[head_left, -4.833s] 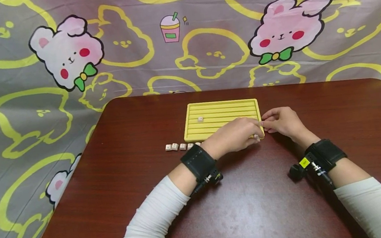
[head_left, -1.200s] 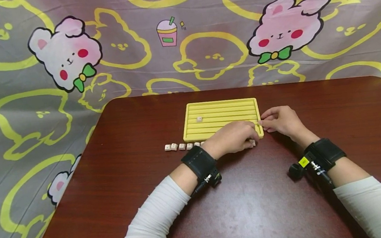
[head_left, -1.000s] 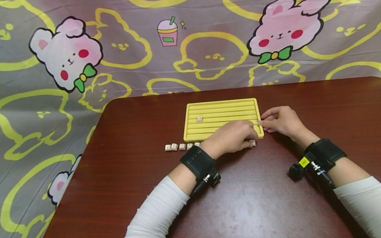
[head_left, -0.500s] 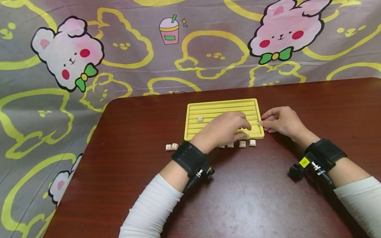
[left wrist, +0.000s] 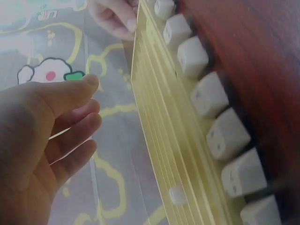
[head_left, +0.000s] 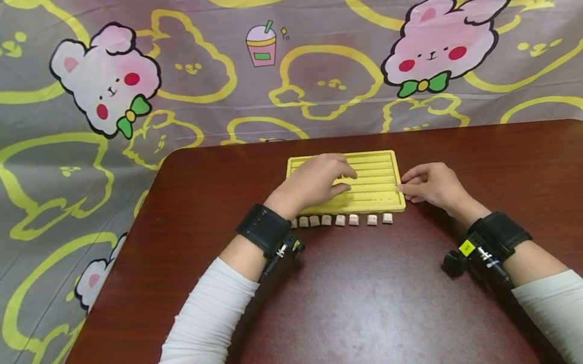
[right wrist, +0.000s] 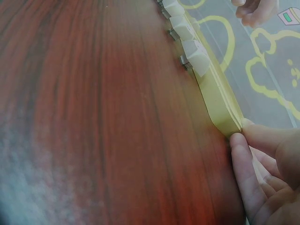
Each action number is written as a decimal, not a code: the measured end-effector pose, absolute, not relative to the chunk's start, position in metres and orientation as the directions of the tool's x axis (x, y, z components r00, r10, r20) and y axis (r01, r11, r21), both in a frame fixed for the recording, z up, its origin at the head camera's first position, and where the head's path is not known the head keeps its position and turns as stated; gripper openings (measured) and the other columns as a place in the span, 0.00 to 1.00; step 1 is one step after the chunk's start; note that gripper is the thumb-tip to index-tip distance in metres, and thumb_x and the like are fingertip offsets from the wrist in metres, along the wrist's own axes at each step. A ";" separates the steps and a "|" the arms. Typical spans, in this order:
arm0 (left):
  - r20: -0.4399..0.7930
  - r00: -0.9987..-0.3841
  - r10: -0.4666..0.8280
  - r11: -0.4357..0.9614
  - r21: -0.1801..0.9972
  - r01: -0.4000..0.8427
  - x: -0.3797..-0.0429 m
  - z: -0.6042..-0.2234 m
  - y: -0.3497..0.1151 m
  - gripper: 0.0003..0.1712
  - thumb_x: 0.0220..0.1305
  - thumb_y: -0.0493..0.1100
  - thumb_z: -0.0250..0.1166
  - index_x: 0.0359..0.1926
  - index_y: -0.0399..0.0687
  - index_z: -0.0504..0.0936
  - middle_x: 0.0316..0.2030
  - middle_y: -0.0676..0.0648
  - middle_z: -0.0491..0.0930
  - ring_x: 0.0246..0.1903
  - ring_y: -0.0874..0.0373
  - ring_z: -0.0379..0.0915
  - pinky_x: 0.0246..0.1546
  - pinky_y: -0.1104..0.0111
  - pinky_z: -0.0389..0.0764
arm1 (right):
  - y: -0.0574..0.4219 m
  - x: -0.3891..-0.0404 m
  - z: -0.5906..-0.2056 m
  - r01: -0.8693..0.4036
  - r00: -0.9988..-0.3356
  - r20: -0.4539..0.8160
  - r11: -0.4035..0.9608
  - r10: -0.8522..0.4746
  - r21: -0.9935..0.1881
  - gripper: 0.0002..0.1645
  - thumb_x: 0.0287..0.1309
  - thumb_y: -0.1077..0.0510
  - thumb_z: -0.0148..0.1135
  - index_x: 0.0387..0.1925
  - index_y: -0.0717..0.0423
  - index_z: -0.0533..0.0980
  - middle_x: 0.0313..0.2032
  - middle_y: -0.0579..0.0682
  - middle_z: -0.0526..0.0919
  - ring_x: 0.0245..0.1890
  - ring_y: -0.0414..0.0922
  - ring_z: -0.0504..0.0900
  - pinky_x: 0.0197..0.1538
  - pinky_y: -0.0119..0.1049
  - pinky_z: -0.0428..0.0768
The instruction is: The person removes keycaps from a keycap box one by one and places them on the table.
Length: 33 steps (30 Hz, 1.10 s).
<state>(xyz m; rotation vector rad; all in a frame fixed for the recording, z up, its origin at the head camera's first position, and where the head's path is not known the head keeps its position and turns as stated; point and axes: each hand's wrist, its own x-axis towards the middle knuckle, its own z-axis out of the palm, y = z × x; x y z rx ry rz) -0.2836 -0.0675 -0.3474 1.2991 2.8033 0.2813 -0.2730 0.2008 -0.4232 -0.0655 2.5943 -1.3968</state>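
1. The yellow grooved tray (head_left: 374, 187) lies flat on the desk (head_left: 383, 304), toward its far side and about midway across. Its long ridges run left to right, so a small piece set in a groove sits lined up; one pale keycap (left wrist: 177, 194) sits in a groove inside it.

2. The left hand (head_left: 316, 182) hovers over the tray's 10 o'clock corner. Its grip is loose: the fingers are relaxed and only slightly bent, and the left wrist view shows nothing between them.

3. The right hand (head_left: 431, 184) is at the tray's 3 o'clock end, near the front corner. Its grip is a light pinch, fingertips (right wrist: 243, 140) and thumb closed on the tray's corner, seemingly to keep the tray from sliding.

4. A row of keycaps (head_left: 340, 220) stands on the desk just beside the tray's 6 o'clock edge, tops up, side by side, with a wider gap before the last two at the right. Set so, each one is easy to pick singly.

5. Open room: bare desk stretches from the keycap row toward 6 o'clock and out to 3 and 9 o'clock. At 12 o'clock only a narrow strip remains before the desk's far edge, beyond which hangs the cartoon-printed cloth (head_left: 269, 87).
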 end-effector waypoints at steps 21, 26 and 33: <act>0.010 -0.733 0.680 0.725 0.140 0.675 -0.308 -0.353 -0.101 0.16 0.65 0.41 0.67 0.54 0.48 0.85 0.50 0.46 0.82 0.51 0.54 0.77 0.55 0.64 0.78 | 0.202 -0.273 -0.423 0.047 -0.980 -0.145 0.546 -0.137 -0.836 0.21 0.60 0.58 0.68 0.49 0.70 0.77 0.41 0.65 0.86 0.28 0.37 0.84 0.34 0.31 0.86; -0.005 -0.750 0.662 0.743 0.142 0.655 -0.311 -0.360 -0.107 0.17 0.65 0.42 0.67 0.54 0.48 0.84 0.51 0.47 0.82 0.54 0.53 0.76 0.59 0.64 0.76 | 0.203 -0.273 -0.424 0.049 -0.980 -0.146 0.549 -0.136 -0.834 0.21 0.60 0.57 0.68 0.49 0.70 0.78 0.40 0.64 0.86 0.28 0.37 0.84 0.34 0.31 0.86; -0.003 -0.751 0.661 0.744 0.139 0.654 -0.315 -0.367 -0.114 0.16 0.65 0.41 0.67 0.54 0.47 0.85 0.51 0.47 0.82 0.54 0.52 0.76 0.59 0.63 0.76 | 0.203 -0.273 -0.425 0.047 -0.981 -0.143 0.549 -0.134 -0.834 0.21 0.60 0.57 0.68 0.48 0.70 0.78 0.39 0.63 0.87 0.28 0.37 0.84 0.34 0.31 0.86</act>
